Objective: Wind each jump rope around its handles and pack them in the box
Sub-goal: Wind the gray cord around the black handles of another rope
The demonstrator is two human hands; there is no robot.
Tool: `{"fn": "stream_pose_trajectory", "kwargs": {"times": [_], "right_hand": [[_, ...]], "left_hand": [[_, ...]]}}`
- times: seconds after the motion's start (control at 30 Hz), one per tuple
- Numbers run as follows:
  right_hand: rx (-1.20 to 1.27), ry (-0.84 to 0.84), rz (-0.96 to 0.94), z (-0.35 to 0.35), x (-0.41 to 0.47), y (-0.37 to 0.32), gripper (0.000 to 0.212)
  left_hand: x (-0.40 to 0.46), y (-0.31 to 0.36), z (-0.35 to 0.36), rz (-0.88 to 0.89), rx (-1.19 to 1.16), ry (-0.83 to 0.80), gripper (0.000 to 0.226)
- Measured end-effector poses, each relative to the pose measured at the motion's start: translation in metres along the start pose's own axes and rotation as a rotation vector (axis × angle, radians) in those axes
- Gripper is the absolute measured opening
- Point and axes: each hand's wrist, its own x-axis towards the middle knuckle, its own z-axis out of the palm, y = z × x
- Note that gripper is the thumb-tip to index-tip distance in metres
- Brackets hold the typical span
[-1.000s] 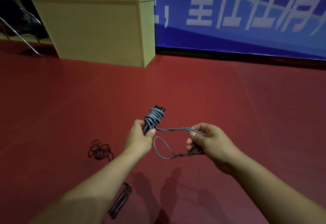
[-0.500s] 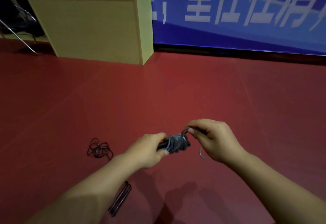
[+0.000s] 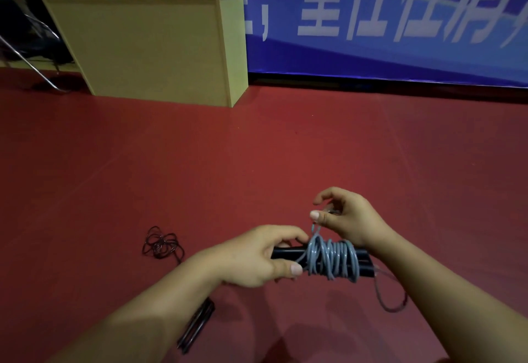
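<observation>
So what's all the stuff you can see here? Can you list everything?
Grey jump rope: one, grey cord wound around two black handles, held in the air between the hands; a loose loop hangs at its right end.
Dark jump rope: one, dark tangled cord on the floor to the left, with its black handles lying lower down by the left forearm.
Wooden box: one, tan, standing on the floor at the back left.
Banner: one, blue with white characters, along the back wall.
Floor: red.
Left hand: grips the handles.
Right hand: pinches the cord above the coil.
</observation>
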Motion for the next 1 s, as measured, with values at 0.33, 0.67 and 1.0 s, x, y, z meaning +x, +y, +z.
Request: {"fn": "stream_pose_trajectory", "kwargs": {"times": [0.33, 0.67, 1.0], "right_hand": [[-0.204, -0.155, -0.034, 0.016, -0.012, -0.011, 0.036], [-0.328, -0.282, -0.185, 0.027, -0.034, -0.041, 0.026], [-0.353, 0.057, 0.030, 0.015, -0.024, -0.045, 0.021]], "left_hand": [[0.008, -0.002, -0.005, 0.052, -0.286, 0.397, 0.028], [0.012, -0.023, -0.020, -0.188, -0.298, 0.885, 0.007], [0.016, -0.005, -0.021, -0.135, -0.698, 0.945, 0.008]]}}
